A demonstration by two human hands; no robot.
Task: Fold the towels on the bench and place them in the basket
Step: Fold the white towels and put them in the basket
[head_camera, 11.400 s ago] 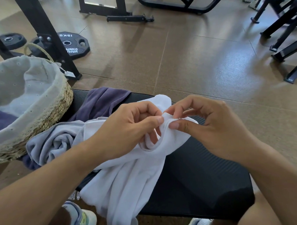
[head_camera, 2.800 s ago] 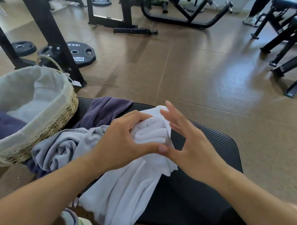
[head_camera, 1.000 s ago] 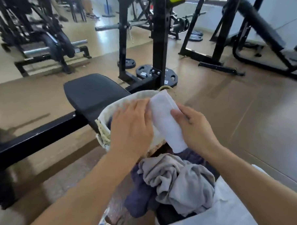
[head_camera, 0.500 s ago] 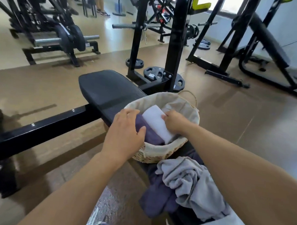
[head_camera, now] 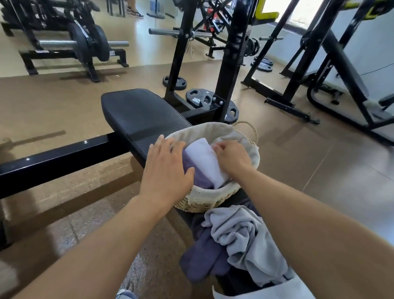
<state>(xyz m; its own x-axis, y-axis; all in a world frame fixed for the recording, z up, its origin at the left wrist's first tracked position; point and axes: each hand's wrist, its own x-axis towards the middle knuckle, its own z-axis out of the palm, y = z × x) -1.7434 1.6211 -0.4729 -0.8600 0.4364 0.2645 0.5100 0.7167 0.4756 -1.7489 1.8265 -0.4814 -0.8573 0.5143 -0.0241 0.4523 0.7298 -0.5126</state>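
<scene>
1. Where the bench (head_camera: 139, 115) runs nearest the person, a white cloth (head_camera: 264, 298) lies at its near end, cut off by the bottom edge of the view.
2. Just beyond it, a crumpled grey towel (head_camera: 244, 239) sits heaped on the bench, lying partly over a dark purple towel (head_camera: 200, 260) that droops off the bench's left edge.
3. Further along, touching the grey heap, the woven basket (head_camera: 202, 201) stands on the bench with its pale liner folded over the rim.
4. The left hand (head_camera: 165, 170) lies over the basket's left rim, fingers straight and slightly spread, palm down on a folded purple towel (head_camera: 199, 178) inside; it grips nothing.
5. The right hand (head_camera: 233, 158) reaches into the basket from the right, fingers curled down onto the folded white towel (head_camera: 205, 158), which lies inside beside the purple one; whether they pinch it or only press on it I cannot tell.
6. Past the basket, the bare black pad of the bench stretches to its far end.
7. Beyond that, weight plates (head_camera: 202, 98) lie on the floor at the foot of a black rack (head_camera: 231, 60).
</scene>
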